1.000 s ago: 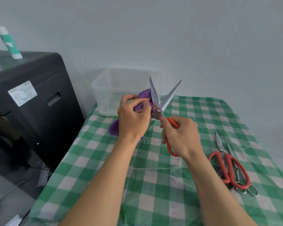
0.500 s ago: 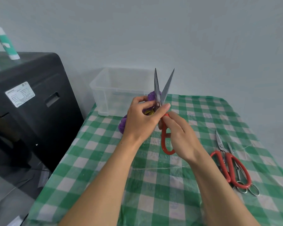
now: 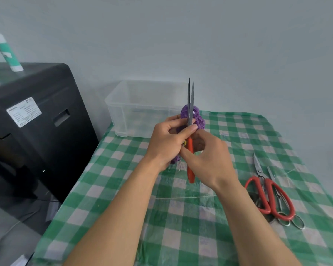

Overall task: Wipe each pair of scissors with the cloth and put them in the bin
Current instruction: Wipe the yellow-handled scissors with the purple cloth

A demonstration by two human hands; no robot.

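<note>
I hold a pair of red-handled scissors (image 3: pixel 190 104) upright over the table, blades pointing up and nearly closed. My right hand (image 3: pixel 208 156) grips the red handles from the right. My left hand (image 3: pixel 168 142) holds the purple cloth (image 3: pixel 197 117) bunched against the base of the blades, thumb tip touching the blades. The clear plastic bin (image 3: pixel 142 108) stands behind my hands at the table's far left corner. At the right lie another red-handled pair (image 3: pixel 267 192) and a small all-metal pair (image 3: pixel 288 217), partly overlapping.
The table wears a green-and-white checked cloth (image 3: pixel 181 217). A black machine (image 3: pixel 33 120) stands left of the table, with a green-and-white tube (image 3: pixel 7 52) on top. A grey wall runs behind.
The scissor blades have swung from wide apart to nearly closed and turned edge-on. Both hands drew together, and the cloth moved up behind the blades.
</note>
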